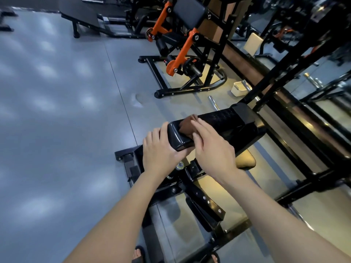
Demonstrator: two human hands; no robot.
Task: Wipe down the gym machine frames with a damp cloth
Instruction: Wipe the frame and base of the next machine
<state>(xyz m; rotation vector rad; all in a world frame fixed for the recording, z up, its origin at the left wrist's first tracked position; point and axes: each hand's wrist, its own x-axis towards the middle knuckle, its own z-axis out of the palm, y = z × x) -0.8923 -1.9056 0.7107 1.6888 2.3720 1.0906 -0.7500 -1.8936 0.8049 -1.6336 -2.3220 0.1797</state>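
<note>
The cloth, brownish and blurred, lies on the black pad under our right hand, whose fingers press flat. Our left hand, at nine o'clock, curls round the pad's end. At twelve o'clock stands an orange-armed machine.

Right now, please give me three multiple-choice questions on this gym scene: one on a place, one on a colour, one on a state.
1. Where is the cloth?
A. on the floor
B. on the black pad, under the right hand
C. in the bin

2. What colour are the arms of the machine behind?
A. orange
B. green
C. white

3. What is the left hand doing?
A. hanging free
B. holding a bottle
C. gripping the pad's end

Answers: 1 B, the right hand presses it on the pad; 2 A, they look bright orange; 3 C, its fingers curl round the end.
</note>
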